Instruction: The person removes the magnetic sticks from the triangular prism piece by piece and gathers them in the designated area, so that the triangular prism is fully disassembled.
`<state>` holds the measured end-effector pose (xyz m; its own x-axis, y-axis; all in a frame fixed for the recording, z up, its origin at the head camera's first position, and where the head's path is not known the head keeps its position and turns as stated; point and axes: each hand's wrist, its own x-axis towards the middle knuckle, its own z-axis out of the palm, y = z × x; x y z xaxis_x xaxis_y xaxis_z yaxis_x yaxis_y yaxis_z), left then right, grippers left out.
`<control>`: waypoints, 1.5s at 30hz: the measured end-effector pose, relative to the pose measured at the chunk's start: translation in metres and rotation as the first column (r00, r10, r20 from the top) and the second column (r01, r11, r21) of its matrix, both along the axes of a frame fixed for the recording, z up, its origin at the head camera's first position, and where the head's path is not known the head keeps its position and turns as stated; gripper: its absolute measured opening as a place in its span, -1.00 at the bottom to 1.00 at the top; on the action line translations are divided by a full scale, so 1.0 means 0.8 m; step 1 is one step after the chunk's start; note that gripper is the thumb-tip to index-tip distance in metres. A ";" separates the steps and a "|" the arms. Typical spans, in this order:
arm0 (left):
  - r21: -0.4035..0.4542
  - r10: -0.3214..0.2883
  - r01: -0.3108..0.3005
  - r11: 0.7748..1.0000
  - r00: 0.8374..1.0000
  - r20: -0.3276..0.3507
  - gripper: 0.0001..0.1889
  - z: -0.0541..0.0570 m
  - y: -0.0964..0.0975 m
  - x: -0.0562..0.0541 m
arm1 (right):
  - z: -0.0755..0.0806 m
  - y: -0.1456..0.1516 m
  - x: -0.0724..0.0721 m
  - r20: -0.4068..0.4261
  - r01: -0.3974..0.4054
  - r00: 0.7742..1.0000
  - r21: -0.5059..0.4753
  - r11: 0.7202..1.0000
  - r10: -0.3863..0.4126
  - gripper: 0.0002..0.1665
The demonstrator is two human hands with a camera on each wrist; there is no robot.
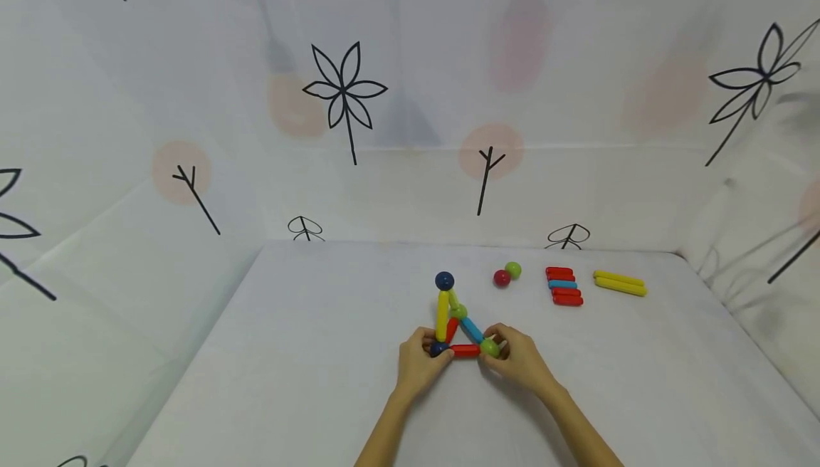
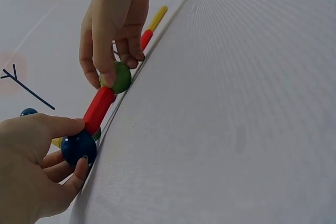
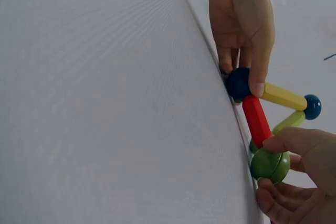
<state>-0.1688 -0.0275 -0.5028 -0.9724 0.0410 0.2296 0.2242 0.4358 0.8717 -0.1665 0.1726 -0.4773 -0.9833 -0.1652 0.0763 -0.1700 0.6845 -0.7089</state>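
My left hand (image 1: 418,366) grips a dark blue ball (image 2: 79,148) at the front left corner of a ball-and-stick structure. At the front right corner, a green ball (image 3: 270,165) is held between the thumb and fingers of my right hand (image 1: 520,360). A red stick (image 1: 465,351) joins these two balls. Behind it, a blue stick (image 1: 472,330) and another red stick (image 1: 452,329) run to a rear green ball (image 1: 458,312). A yellow stick (image 1: 443,316) and a light green stick (image 1: 453,300) rise to a dark blue top ball (image 1: 445,281).
Beyond the structure, a red ball (image 1: 502,278) lies beside a green ball (image 1: 513,270). To their right are a row of red sticks (image 1: 567,301) with one blue stick (image 1: 562,284) among them, and two yellow sticks (image 1: 620,286). A patterned white cloth (image 1: 410,189) hangs behind the table.
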 end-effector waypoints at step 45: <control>0.102 -0.033 0.032 0.994 0.999 0.007 -0.63 0.000 -0.007 -0.003 | -0.007 -0.040 0.003 -0.289 -0.065 0.951 0.169 0.984 0.112 -0.74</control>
<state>-0.1709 -0.0333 -0.5029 -0.9729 0.0491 0.2257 0.2289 0.3374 0.9131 -0.1644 0.1407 -0.4826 -0.9010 -0.2837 0.3281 -0.4209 0.7546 -0.5034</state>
